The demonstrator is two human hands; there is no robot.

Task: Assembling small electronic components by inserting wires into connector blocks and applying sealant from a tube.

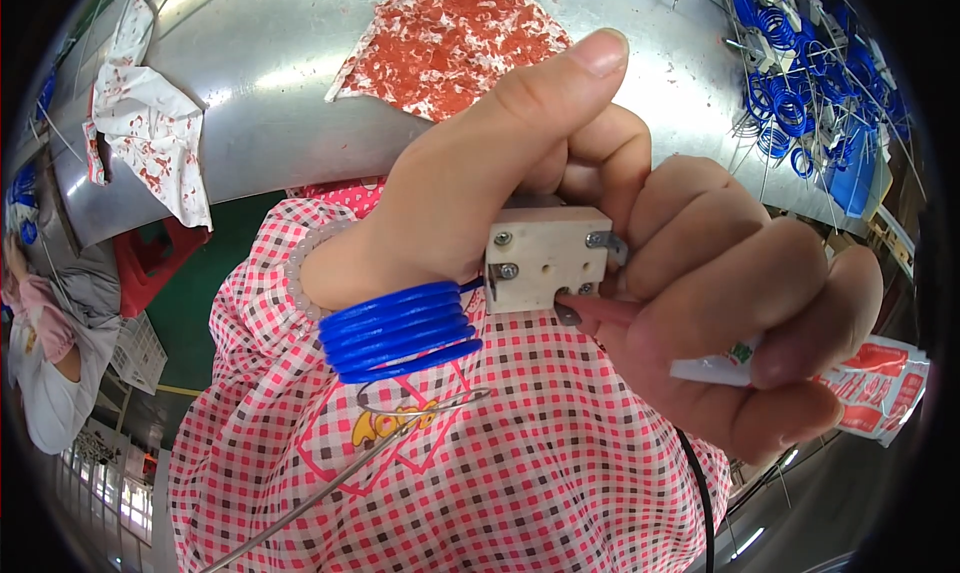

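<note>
My left hand point(450, 173) is closed round a capillary thermostat, with the thumb sticking up. The thermostat's cream block point(545, 263) has screws, small holes and metal tabs on the side facing me. Its blue coil point(400, 331) hangs beside my left wrist, and a thin metal rod point(320, 493) slants down from it over the checked clothing. My right hand point(740, 293) is curled round a red-and-white packet point(875, 388), partly hidden by the fingers. One right fingertip reaches the block's lower edge; a small dark spot there I cannot make out.
Behind my hands runs a shiny metal table point(270, 73) with a red-and-white patterned cloth point(455, 43). A heap of blue-coiled thermostats point(800, 83) lies at the far right. At left are a pale cloth point(155, 138), a red stool point(155, 263) and another person's sleeve point(60, 373).
</note>
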